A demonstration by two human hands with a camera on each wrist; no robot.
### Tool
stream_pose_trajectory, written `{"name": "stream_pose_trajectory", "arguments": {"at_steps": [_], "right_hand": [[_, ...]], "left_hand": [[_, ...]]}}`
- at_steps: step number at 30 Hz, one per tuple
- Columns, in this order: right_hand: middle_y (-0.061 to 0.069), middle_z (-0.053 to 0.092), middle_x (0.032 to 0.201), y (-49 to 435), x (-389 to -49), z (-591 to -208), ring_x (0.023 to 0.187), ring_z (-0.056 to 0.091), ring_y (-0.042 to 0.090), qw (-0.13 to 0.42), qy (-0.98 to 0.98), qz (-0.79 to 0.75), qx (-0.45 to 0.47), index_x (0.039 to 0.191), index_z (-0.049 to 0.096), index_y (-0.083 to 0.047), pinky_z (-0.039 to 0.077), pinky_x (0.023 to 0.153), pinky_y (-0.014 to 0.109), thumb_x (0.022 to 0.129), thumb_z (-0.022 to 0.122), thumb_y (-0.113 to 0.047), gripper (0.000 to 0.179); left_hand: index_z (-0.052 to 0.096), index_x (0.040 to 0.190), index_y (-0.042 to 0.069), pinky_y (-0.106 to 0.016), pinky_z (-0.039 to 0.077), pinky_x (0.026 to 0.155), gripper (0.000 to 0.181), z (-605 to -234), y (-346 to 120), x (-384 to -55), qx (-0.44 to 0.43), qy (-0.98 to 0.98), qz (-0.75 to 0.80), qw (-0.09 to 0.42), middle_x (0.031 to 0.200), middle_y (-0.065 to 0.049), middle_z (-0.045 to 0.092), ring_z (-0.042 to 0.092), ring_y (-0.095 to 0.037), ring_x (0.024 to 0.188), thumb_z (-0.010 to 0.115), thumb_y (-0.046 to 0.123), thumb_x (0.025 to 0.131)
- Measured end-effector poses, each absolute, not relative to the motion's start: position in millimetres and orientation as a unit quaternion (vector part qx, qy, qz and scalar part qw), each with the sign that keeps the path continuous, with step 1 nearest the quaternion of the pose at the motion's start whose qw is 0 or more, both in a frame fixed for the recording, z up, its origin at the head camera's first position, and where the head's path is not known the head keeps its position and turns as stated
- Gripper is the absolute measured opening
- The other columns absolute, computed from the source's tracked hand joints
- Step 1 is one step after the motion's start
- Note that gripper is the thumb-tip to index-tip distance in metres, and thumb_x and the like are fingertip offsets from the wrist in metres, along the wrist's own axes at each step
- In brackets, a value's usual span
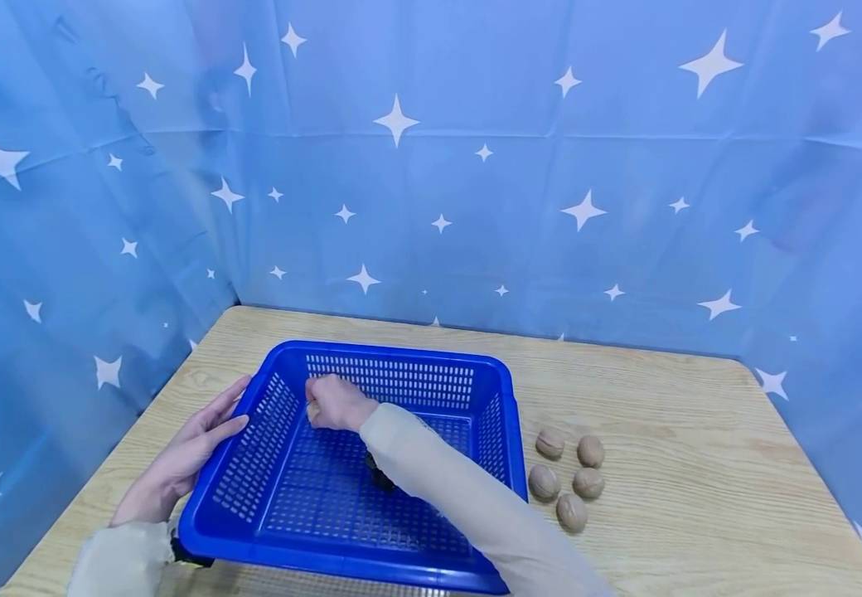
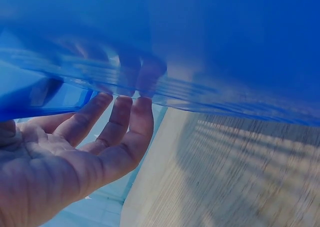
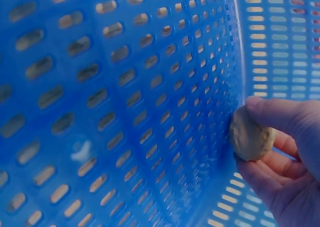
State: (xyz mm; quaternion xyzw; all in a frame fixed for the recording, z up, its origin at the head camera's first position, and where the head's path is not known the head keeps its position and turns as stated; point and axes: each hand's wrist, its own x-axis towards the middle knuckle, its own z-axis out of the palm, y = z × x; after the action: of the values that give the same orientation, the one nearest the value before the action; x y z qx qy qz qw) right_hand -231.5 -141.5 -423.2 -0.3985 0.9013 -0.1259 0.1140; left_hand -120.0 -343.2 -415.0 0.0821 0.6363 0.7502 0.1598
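Note:
A blue plastic basket (image 1: 252, 543) with slotted walls stands over the wooden table. At its left side, my left hand (image 1: 192, 452) holds the rim, the thumb lying against the edge. The left wrist view shows the bent fingers of that hand (image 2: 95, 147) with their tips against the blue plastic. My right hand (image 1: 337, 402) reaches inside, near the far left corner. It pinches a walnut (image 3: 250, 134) between thumb and fingers, close to the slotted basket wall (image 3: 125, 112). In the head view most of this walnut is hidden by the hand.
Several walnuts (image 1: 572, 512) lie in a loose group on the table (image 1: 670, 464), right of the basket. A blue cloth with white stars (image 1: 476, 207) hangs behind the table and along its sides. My right forearm crosses the basket's right front rim.

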Motion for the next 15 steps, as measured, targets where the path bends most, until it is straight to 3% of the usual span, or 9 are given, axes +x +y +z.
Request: {"name": "stream_pose_trajectory", "arguments": {"at_steps": [10, 15], "right_hand": [[0.001, 0.064, 0.101, -141.6, -230.3, -425.0, 0.079, 0.057, 0.006, 0.113, 0.903, -0.123, -0.395, 0.109, 0.061, -0.009, 0.045, 0.064, 0.015, 0.083, 0.073, -0.02, 0.031], [0.005, 0.064, 0.112, -137.7, -233.2, -408.9, 0.083, 0.059, 0.008, 0.124, 0.897, -0.149, -0.397, 0.117, 0.06, -0.005, 0.048, 0.074, 0.016, 0.084, 0.072, -0.019, 0.038]], "left_hand": [[-0.007, 0.15, 0.015, -0.048, 0.052, 0.078, 0.066, -415.1, -342.9, -119.2, 0.082, 0.635, 0.751, 0.162, 0.124, 0.011, 0.055, 0.063, -0.023, 0.101, 0.038, 0.012, 0.102], [-0.007, 0.151, 0.016, -0.045, 0.053, 0.078, 0.066, -414.4, -343.3, -120.5, 0.083, 0.631, 0.754, 0.16, 0.123, 0.009, 0.056, 0.064, -0.023, 0.1, 0.037, 0.012, 0.102]]}}
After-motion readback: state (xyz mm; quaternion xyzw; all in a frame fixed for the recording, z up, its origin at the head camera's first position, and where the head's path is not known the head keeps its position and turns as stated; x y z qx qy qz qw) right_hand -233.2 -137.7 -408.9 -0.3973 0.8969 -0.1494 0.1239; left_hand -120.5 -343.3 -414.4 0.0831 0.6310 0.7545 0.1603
